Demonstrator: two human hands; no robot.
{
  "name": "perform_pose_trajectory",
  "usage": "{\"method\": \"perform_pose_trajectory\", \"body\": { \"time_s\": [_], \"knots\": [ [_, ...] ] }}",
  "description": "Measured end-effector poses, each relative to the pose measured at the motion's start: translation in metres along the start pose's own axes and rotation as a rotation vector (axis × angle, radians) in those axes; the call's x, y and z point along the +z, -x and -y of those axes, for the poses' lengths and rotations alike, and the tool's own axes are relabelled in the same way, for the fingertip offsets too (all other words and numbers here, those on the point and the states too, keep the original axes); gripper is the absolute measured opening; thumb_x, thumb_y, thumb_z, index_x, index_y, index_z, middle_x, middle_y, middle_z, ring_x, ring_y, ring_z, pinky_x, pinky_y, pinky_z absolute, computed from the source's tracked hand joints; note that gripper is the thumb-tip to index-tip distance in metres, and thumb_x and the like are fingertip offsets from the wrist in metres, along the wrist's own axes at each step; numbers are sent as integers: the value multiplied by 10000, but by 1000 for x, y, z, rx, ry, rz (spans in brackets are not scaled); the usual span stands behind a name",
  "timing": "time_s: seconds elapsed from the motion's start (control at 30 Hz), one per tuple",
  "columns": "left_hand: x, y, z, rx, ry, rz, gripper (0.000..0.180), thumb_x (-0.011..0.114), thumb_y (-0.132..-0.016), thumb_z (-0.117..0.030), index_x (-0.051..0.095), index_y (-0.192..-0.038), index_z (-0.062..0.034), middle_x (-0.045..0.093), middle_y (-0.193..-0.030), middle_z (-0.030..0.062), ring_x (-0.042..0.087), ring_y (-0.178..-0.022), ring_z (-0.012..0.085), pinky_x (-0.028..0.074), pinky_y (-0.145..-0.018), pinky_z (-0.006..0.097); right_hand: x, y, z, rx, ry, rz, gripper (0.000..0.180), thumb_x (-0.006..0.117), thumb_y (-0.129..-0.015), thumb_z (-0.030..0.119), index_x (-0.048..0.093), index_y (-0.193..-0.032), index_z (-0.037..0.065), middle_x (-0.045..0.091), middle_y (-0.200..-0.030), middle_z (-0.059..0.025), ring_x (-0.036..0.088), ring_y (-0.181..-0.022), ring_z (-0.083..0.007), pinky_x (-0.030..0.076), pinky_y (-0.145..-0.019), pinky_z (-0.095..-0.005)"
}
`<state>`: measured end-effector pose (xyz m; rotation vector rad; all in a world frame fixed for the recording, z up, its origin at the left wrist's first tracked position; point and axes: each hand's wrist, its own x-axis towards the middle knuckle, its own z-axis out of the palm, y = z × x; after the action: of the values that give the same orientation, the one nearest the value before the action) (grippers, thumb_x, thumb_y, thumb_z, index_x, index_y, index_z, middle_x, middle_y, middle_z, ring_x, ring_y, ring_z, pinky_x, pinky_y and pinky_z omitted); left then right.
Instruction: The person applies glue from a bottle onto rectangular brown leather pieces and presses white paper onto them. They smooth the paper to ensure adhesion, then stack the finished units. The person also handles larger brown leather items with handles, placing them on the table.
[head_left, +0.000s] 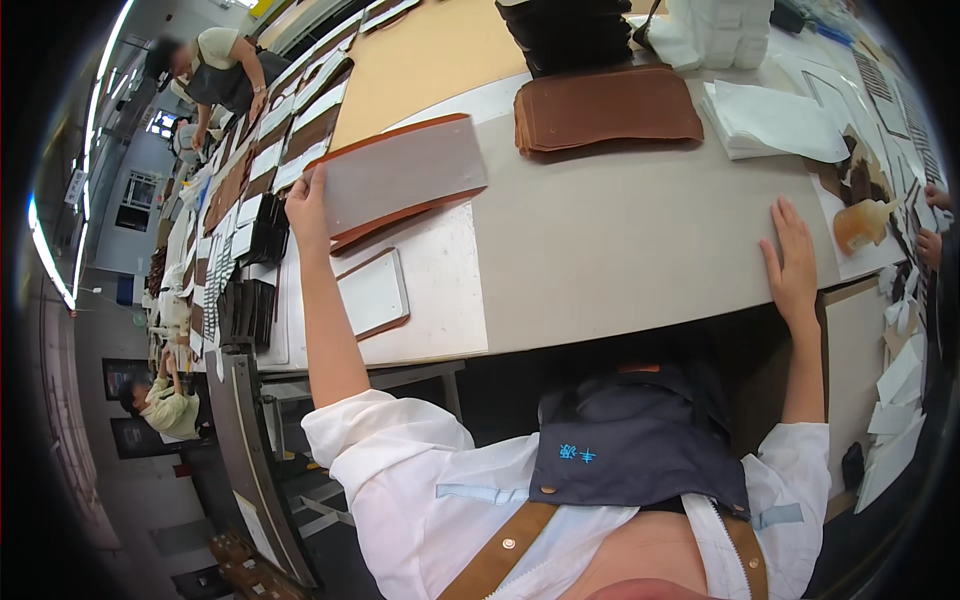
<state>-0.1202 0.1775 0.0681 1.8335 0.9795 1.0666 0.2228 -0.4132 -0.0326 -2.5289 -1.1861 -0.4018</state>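
My left hand grips the left end of a flat, brown-edged panel with a pale grey face. The panel is tilted above the left part of the worktable, and another brown piece shows below its lower edge. Closer to me lies a small white panel with a brown border. On the right, my right hand rests flat on the grey table surface, fingers stretched out, holding nothing. An amber-filled squeeze bottle lies just right of it.
A stack of brown sheets sits at the far side, with white sheets to its right. Behind them rise black stacked pieces and a white stack. Black bundles stand at left. Co-workers are beyond; another person's hand shows far right.
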Motion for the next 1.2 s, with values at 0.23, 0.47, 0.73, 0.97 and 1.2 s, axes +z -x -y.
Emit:
{"method": "perform_pose_trajectory", "body": {
  "time_s": [0.23,0.47,0.73,0.97,1.2],
  "knots": [
    [-56,-62,120,-186,-248,28,465,747,-903,-351,704,-1145,44,706,-980,48,607,-864,107,471,-790,251,-3,-2,4,19,-22,20,515,542,-993,223,442,-1471,60,414,-1549,-107,345,-1455,-287,235,-1202,-455],
    [-56,-64,132,-117,-433,-4,439,743,-901,-350,700,-1082,48,706,-981,70,626,-875,153,481,-806,296,-5,-1,9,38,-35,6,511,557,-981,216,461,-1459,64,435,-1531,-114,359,-1448,-285,244,-1197,-453],
    [133,-11,5,791,-581,126,355,726,-897,-277,673,-1183,-73,665,-1187,124,582,-1147,306,399,-1019,438,-9,-3,12,52,-36,-30,491,594,-959,222,505,-1414,61,475,-1497,-120,412,-1408,-300,285,-1180,-462],
    [294,101,-82,1264,-523,473,335,752,-841,-269,712,-1108,-71,690,-1177,30,561,-1213,226,378,-1066,421,-7,1,10,63,-64,-51,492,593,-956,225,506,-1415,71,479,-1497,-110,420,-1405,-285,300,-1172,-461],
    [319,105,-91,1301,-496,458,77,731,-830,-146,717,-882,-92,708,-981,17,599,-1089,197,380,-1070,431,-20,6,-3,366,-892,-228,323,571,-997,231,642,-1241,32,616,-1344,-112,549,-1277,-238,371,-1131,-407]
  ]
}}
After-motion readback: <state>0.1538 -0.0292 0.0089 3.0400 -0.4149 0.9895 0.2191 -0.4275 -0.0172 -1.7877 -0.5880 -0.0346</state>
